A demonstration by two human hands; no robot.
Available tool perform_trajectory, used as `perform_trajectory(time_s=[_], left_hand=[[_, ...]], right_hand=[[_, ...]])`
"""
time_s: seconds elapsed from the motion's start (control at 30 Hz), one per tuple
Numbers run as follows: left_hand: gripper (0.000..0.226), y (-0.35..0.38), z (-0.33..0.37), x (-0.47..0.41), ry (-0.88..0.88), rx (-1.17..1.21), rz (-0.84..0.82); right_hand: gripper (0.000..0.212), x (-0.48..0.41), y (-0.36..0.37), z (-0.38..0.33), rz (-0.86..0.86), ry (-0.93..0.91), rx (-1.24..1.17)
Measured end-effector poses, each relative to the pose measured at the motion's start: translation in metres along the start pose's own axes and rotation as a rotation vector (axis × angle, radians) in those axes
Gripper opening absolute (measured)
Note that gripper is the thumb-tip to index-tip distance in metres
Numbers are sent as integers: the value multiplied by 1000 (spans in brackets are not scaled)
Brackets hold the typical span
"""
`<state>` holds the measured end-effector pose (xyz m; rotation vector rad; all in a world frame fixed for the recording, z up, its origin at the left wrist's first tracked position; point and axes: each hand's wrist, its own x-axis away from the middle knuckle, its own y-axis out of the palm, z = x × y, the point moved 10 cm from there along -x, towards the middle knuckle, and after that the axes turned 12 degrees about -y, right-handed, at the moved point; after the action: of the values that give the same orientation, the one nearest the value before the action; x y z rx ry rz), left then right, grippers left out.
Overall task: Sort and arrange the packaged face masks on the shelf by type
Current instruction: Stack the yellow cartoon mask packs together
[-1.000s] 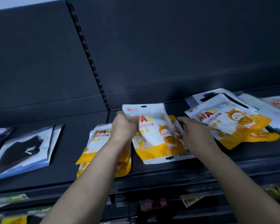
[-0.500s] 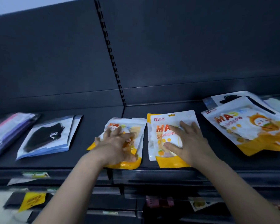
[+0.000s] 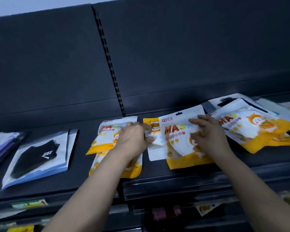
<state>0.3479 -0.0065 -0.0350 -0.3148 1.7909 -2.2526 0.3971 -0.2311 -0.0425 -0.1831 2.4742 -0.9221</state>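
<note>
The orange-and-white mask pack (image 3: pixel 181 139) lies flat on the dark shelf (image 3: pixel 77 178), its long axis running front to back, hang-hole end toward the back panel (image 3: pixel 174 52) and orange bottom edge toward me, tilted a little clockwise. My right hand (image 3: pixel 209 136) rests on its right half, fingers (image 3: pixel 195 122) spread and bent, pressing down on the printed face. My left hand (image 3: pixel 132 139) reaches across to the pack's left edge, thumb and fingers pinching the white packet (image 3: pixel 155 148) that sticks out from under it.

Just left of this pack, a second orange stack (image 3: pixel 104 141) lies partly under my left wrist, its packs fanned askew. Just right of it, another orange pack (image 3: pixel 258 129) overlaps a white packet with a black mask (image 3: pixel 224 101). Well to the left sits a clear packet holding a black mask (image 3: pixel 38 156), and beyond that a purple-edged bundle (image 3: pixel 0 144). The slotted upright (image 3: pixel 110 67) rises behind the pack's left side.
</note>
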Motion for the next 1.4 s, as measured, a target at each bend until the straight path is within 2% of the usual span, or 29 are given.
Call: perform_trajectory(time_s=[0.07,0.1,0.17,0.23,0.37,0.47,0.57,0.63,0.73,0.8,0.87,0.93,1.0,1.07,1.13,1.27,1.33,1.4], left_hand=[[39,15,18,-10,66,-48,-24],[37,26,25,-13,92,-55,-70],[30,45,36,-17,129,-55,-133],[28,55,43,-17,137,-30,-135],[34,63,45,-19,134,45,-172],[49,70,44,-22,167,5,-240],[51,71,49,-20,138,-93,-253],[53,68,55,-17,68,-170,-246],[60,72,67,-14,-79,-60,-298],[47,59,76,-13,-95,-98,-158],[34,47,81,-13,-20,-168,-27],[41,58,77,-11,11,-102,-130],[49,70,67,-5,-83,-153,-238],[50,74,63,0,-162,-241,-236],[45,77,69,7,-196,-161,-255],[35,48,66,9,-168,-154,-32],[49,56,54,8,-192,-77,-134],[54,69,48,11,-222,-156,-250]], right_hand=[[36,8,-12,-4,4,-55,113],[39,14,-10,-6,-50,-69,179],[69,29,9,-2,-273,-9,278],[92,41,24,6,-372,87,292],[116,42,17,30,-195,310,202],[128,31,6,43,-177,382,106],[119,16,-15,40,-157,294,68],[112,5,-37,39,-75,244,58],[109,-9,-67,50,-9,246,13],[108,-14,-76,59,-32,241,8],[106,-16,-77,65,-48,233,-20],[103,-16,-74,70,-74,224,-43],[102,-16,-69,69,-99,218,-73],[101,-17,-63,67,-113,202,-91],[101,-18,-56,66,-128,189,-99],[101,-23,-43,61,-147,170,-117],[100,-24,-38,61,-139,181,-133],[99,-23,-33,61,-135,196,-134]])
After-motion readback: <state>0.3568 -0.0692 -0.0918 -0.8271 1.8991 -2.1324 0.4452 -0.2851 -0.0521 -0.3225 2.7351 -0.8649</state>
